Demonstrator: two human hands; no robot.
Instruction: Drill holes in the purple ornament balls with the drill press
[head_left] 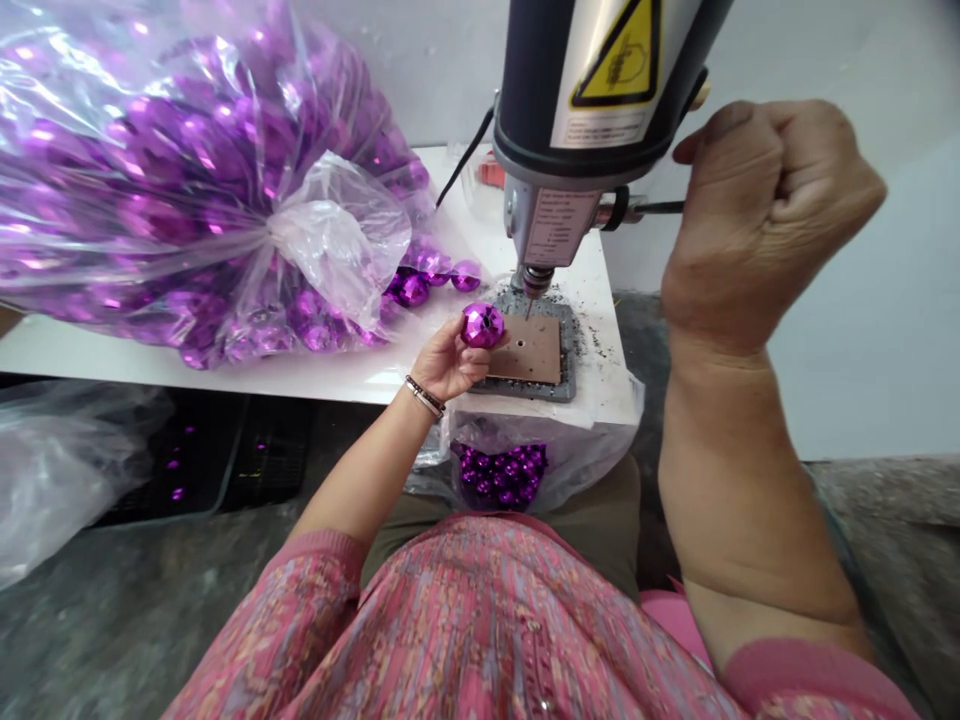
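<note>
Between the fingers of my left hand is a shiny purple faceted ball with a small dark hole in its face. It is held just left of the drill bit, above the edge of a brown board that has a small hole in it. The bit hangs from the chuck of a bench drill press. My right hand is raised and closed at the drill's feed lever; the fingers wrap around its end, which they hide.
A big clear bag of purple balls fills the left of the white table. Several loose balls lie beside it. A plastic bag with smaller-looking purple balls hangs at the front edge. Dark shavings surround the drill's grey base.
</note>
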